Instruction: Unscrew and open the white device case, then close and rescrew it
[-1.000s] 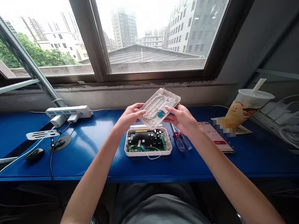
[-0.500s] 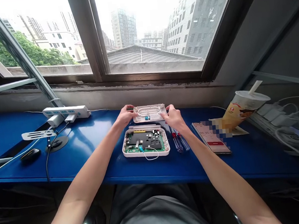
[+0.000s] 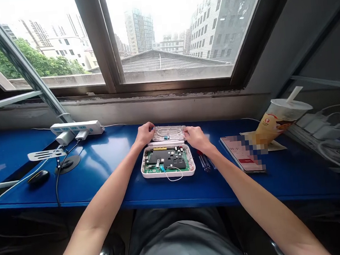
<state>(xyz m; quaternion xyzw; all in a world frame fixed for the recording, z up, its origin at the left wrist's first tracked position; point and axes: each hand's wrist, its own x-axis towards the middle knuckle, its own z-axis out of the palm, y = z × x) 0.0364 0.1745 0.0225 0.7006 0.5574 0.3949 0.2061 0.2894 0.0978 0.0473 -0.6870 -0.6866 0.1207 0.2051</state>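
A white perforated cover (image 3: 170, 132) with a small blue part on it lies low over the desk, behind the open device. My left hand (image 3: 146, 135) has its fingers closed on the cover's left end. At the right end, my right hand (image 3: 196, 136) pinches the cover's edge. Nearer to me sits a white casing (image 3: 169, 174) holding a green circuit board (image 3: 187, 160) with a black plate (image 3: 172, 160). A thin white cable (image 3: 176, 178) with a blue connector loops over its front rim. Screwdrivers (image 3: 205, 164) lie right of the casing, partly under my right forearm.
On the right are a phone (image 3: 243, 155) and a drink cup with a straw (image 3: 281, 122). To the left stand a power strip (image 3: 77, 128), a black mouse (image 3: 39, 177), cables and a metal post (image 3: 23, 64). The window wall borders the blue desk (image 3: 97, 180) behind.
Both hands have lowered the cover, which now lies flatter and closer to the desk behind the casing. My right hand's fingers have drawn in at its edge.
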